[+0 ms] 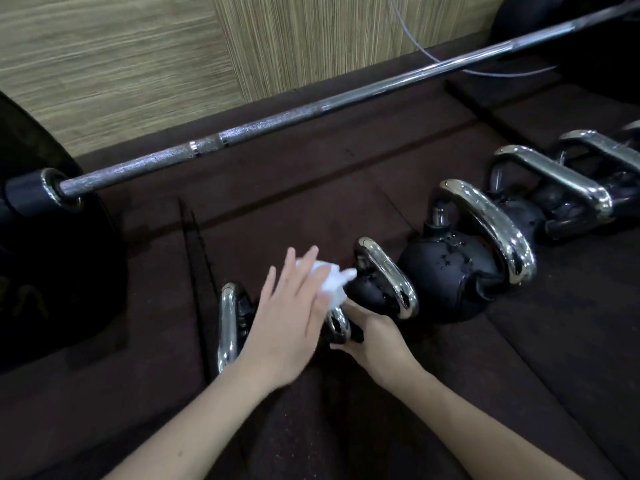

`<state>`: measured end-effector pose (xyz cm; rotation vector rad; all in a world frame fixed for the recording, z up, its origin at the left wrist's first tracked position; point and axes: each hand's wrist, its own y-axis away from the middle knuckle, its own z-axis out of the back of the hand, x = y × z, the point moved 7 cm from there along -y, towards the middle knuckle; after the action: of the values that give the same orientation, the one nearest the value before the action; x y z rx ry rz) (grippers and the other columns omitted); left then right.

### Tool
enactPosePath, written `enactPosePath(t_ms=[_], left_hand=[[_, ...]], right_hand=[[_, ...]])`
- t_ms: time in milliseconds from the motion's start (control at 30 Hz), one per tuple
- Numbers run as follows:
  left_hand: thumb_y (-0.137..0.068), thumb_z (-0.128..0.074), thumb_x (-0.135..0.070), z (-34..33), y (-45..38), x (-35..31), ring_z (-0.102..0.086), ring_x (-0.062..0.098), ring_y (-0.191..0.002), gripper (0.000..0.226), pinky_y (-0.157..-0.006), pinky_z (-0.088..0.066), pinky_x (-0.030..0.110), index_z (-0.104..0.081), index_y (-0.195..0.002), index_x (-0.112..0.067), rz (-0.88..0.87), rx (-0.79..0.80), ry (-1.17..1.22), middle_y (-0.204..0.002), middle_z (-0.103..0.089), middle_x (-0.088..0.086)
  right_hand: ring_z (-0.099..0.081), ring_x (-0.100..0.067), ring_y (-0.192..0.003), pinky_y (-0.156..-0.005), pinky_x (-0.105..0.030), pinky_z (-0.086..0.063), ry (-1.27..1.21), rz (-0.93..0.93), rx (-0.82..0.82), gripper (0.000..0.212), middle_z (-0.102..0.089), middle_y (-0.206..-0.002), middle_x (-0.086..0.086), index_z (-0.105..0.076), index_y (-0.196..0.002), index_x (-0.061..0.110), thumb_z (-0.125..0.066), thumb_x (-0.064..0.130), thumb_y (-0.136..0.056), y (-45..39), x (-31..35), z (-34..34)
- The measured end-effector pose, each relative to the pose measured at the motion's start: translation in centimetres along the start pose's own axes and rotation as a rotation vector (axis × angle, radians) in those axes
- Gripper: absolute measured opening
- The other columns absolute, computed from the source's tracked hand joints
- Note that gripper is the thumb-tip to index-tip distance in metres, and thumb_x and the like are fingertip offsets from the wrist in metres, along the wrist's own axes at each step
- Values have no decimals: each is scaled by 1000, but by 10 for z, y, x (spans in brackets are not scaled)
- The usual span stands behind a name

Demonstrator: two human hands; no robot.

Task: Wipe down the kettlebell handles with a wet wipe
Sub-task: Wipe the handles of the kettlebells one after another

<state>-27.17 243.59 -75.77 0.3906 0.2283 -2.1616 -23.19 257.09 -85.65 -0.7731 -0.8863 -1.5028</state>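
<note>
A row of black kettlebells with chrome handles runs from near me to the far right on the dark floor mat. My left hand (291,313) has straight fingers and presses a white wet wipe (332,284) against the side of a small kettlebell (370,292), beside its chrome handle (389,277). Below it, my right hand (372,337) curls round the black body of a kettlebell next to a short chrome handle (337,327). Another chrome handle (227,323) stands left of my left wrist. The larger kettlebell (446,268) carries water drops.
A loaded barbell (277,123) lies across the floor behind the row, its black plate (52,271) at the left. Further kettlebell handles (554,178) continue to the right. A wood-panelled wall (138,64) and a grey cable (433,53) are at the back.
</note>
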Motion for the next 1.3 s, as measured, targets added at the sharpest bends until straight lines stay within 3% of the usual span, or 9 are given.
enactPosePath(t_ms=[133,333,433,533,733,867,967,1133,1300], left_hand=[[-109,-15,-45,2,-25,9,15,9,-159,53,-130,-4,46,-37,-156,-31,152,-28,206,-172,-8,-14],[-108,-31,-37,-29,46,-38,-3,34,-160,54,-126,-15,53,-29,-162,-26,-258,-17,-276,-174,-8,-2],[-107,-39,-38,-35,42,-29,-9,38,-159,54,-123,-21,57,-34,-160,-29,-283,-35,-311,-173,-16,-1],[-108,-30,-43,-21,8,-10,-5,32,-161,49,-127,-17,55,-42,-152,-26,-146,-104,-64,-169,-27,1],[-108,-35,-41,-7,-38,29,-43,-3,-136,23,-112,-36,26,-55,-120,-39,401,-128,747,-128,-57,-21],[-110,-27,-37,-4,-7,-14,7,14,-160,40,-130,-3,41,-47,-144,-34,18,-96,197,-163,-27,-15],[-108,-39,-38,-20,26,-31,10,32,-160,46,-129,-8,51,-35,-153,-30,-193,-22,-160,-171,-15,-3],[-102,-17,-67,-7,-13,12,-1,24,-161,51,-129,-7,50,-41,-142,-47,63,-49,110,-165,-27,-14],[-107,-37,-49,-11,-38,24,-34,10,-148,23,-115,-30,23,-48,-126,-42,446,-60,806,-142,-53,-22]], right_hand=[[-44,0,-141,-107,-6,-38,-74,44,-43,83,-49,-153,7,-49,-149,16,-85,-3,-77,2,-2,0],[-61,-38,-125,-92,-22,-51,90,63,-60,31,-68,-129,-22,-66,-129,3,-55,12,-102,2,1,3],[-71,-17,-109,-99,-33,-52,34,83,-113,26,-77,-109,-8,-74,-118,14,-65,14,-94,10,1,9],[-61,21,-86,-77,-1,-42,16,57,-108,30,-64,-84,25,-75,-104,8,-83,-1,-76,1,4,3],[-44,6,-137,-106,-7,-39,-65,100,-69,79,-48,-150,13,-51,-147,20,-81,-7,-79,3,8,5],[-59,17,-111,-95,-10,-48,35,13,-90,54,-70,-120,19,-67,-129,25,-82,4,-81,1,1,5],[-66,5,-75,-72,-20,-50,-5,-79,-80,27,-63,-75,19,-67,-90,29,-72,3,-86,3,-8,5],[-54,20,-114,-93,1,-40,0,57,-104,61,-68,-123,14,-66,-131,8,-87,-1,-74,2,8,6],[-37,25,-131,-103,-4,-40,-56,79,-74,81,-48,-151,9,-51,-147,9,-84,-10,-76,5,3,3]])
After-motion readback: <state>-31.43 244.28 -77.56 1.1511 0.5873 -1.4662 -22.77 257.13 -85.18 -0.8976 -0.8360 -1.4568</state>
